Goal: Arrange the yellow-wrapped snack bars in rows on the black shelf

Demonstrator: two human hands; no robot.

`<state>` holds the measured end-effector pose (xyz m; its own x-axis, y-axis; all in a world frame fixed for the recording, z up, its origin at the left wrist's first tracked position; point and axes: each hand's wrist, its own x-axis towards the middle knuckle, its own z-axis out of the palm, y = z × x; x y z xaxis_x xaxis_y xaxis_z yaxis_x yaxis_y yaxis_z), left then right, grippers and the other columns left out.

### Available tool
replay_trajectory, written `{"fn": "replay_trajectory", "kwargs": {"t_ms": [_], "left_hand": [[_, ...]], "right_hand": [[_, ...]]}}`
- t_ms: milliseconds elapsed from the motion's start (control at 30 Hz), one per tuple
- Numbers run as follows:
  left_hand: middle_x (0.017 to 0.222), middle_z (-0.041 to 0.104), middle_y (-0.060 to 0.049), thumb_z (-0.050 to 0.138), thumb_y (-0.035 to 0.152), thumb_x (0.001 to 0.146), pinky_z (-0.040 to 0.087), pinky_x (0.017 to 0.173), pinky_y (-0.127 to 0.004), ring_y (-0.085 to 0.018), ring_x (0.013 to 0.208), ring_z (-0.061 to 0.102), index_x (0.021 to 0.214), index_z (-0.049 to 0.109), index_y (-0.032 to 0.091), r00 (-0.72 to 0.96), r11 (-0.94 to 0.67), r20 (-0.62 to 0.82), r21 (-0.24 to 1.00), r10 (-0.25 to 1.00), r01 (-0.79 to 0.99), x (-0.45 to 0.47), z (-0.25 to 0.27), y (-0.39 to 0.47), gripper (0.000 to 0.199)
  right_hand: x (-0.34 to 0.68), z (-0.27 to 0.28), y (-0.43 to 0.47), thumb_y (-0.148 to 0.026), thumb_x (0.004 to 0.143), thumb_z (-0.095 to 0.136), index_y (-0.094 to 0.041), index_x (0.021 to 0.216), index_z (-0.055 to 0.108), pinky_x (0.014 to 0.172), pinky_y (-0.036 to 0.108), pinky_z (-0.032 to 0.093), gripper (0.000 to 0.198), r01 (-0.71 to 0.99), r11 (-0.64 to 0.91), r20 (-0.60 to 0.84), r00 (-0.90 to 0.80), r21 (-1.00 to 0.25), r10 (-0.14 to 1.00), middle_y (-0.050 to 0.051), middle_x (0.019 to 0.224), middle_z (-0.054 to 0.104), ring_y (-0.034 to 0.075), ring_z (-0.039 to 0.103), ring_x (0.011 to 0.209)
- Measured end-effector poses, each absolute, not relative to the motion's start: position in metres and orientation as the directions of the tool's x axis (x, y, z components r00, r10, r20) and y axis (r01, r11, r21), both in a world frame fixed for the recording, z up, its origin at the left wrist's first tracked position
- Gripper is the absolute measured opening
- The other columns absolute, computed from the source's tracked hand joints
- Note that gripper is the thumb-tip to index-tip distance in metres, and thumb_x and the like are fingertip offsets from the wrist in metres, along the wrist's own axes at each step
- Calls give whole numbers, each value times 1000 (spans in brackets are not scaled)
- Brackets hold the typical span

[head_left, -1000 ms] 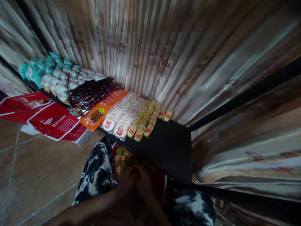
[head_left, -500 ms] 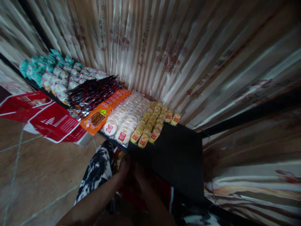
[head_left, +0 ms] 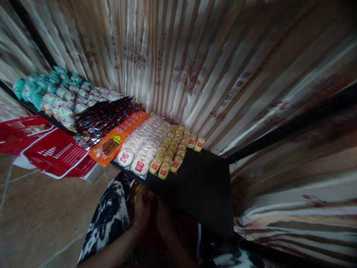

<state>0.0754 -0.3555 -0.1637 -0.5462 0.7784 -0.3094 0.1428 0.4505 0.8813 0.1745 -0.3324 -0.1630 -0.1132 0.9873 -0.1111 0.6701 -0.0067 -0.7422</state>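
Observation:
Both hands are low, in the shadow at the near edge of a black shelf [head_left: 206, 186]. My left hand [head_left: 142, 210] is beside some yellow-wrapped packets [head_left: 138, 191] at a red box [head_left: 185, 227] between my legs. My right hand [head_left: 162, 214] is just to its right, over the same box. The fingers of both are lost in darkness, so I cannot make out what they hold. On the shelf above, small yellow-wrapped snacks [head_left: 164, 169] stand in rows, with two more at the back. Rows of round white crackers in clear wrappers [head_left: 141, 163] lie left of them.
Further left on the shelf lie an orange snack packet [head_left: 110, 147], dark shiny packets [head_left: 103, 119], white packets [head_left: 65, 111] and teal-wrapped ones [head_left: 37, 87]. An opened red carton [head_left: 61, 152] rests below left. A pleated curtain [head_left: 173, 67] hangs behind; a black bar [head_left: 279, 123] crosses at right.
My view has shifted a little, so the shelf and its packets sit further left and slightly lower. My hands remain low at the box, the left one bent more upright.

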Motion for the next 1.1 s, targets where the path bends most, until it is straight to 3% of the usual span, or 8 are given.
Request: {"fn": "replay_trajectory", "kwargs": {"t_ms": [100, 233, 433, 600, 667, 800, 1000, 1100], "left_hand": [[102, 65, -8, 46, 12, 66, 45, 94, -39, -21, 100, 59, 99, 59, 17, -516, 365, -256, 923, 817, 121, 79, -148, -374, 36], [99, 63, -7, 44, 17, 69, 46, 92, -40, -22, 99, 58, 94, 61, 19, -454, 160, -53, 966, 889, 201, 86, -116, -393, 30], [102, 63, -9, 42, 21, 79, 46, 91, -40, -21, 99, 57, 100, 59, 19, -282, -34, 106, 968, 954, 250, 106, -63, -374, 27], [107, 61, -11, 39, 20, 80, 44, 94, -41, -21, 103, 56, 101, 58, 16, -228, -60, 121, 965, 966, 257, 130, -47, -340, 29], [109, 60, -11, 38, 18, 79, 43, 97, -40, -20, 105, 55, 102, 58, 15, -220, -80, 141, 961, 965, 266, 140, -46, -326, 31], [113, 60, -12, 37, 14, 78, 40, 101, -39, -20, 110, 52, 104, 59, 13, -188, -86, 152, 944, 970, 318, 162, -43, -298, 34], [127, 53, -12, 40, 8, 73, 32, 108, -38, -22, 121, 45, 108, 61, 11, -143, -12, 74, 918, 987, 396, 192, -40, -261, 41], [133, 48, -14, 41, 13, 78, 28, 110, -40, -24, 126, 40, 115, 58, 9, -150, 28, 34, 919, 988, 394, 203, -42, -243, 42]], "right_hand": [[180, -134, -350, -27, 83, 42, -20, 101, 66, 90, 34, 44, 31, 677, 2, -132, -146, -736, 980, 10, 101, 69, 22, 62, 97], [193, -98, -369, -29, 83, 45, -19, 100, 65, 87, 32, 45, 28, 622, 31, -90, -162, -782, 983, 10, 100, 68, 22, 62, 96], [220, -60, -352, -38, 79, 51, -21, 89, 64, 78, 29, 49, 23, 509, -13, -18, -4, -860, 1000, 6, 89, 68, 19, 64, 83], [239, -59, -322, -40, 72, 59, -20, 110, 52, 73, 30, 54, 44, 184, -112, -94, 103, -976, 990, 6, 94, 69, 19, 67, 81], [246, -63, -308, -39, 69, 63, -20, 106, 52, 70, 30, 54, 43, 111, -99, -82, 148, -989, 986, 5, 90, 69, 19, 67, 79], [261, -69, -276, -38, 65, 66, -20, 92, 54, 71, 29, 54, 35, 102, -52, -24, 254, -993, 967, 5, 83, 67, 17, 66, 76], [276, -77, -226, -41, 65, 62, -20, 93, 55, 76, 32, 52, 36, 153, -5, 48, 340, -988, 939, 5, 86, 68, 18, 65, 78], [279, -79, -202, -44, 67, 58, -20, 95, 54, 77, 31, 50, 37, 194, 8, 74, 332, -981, 940, 5, 88, 67, 18, 65, 80]]}}
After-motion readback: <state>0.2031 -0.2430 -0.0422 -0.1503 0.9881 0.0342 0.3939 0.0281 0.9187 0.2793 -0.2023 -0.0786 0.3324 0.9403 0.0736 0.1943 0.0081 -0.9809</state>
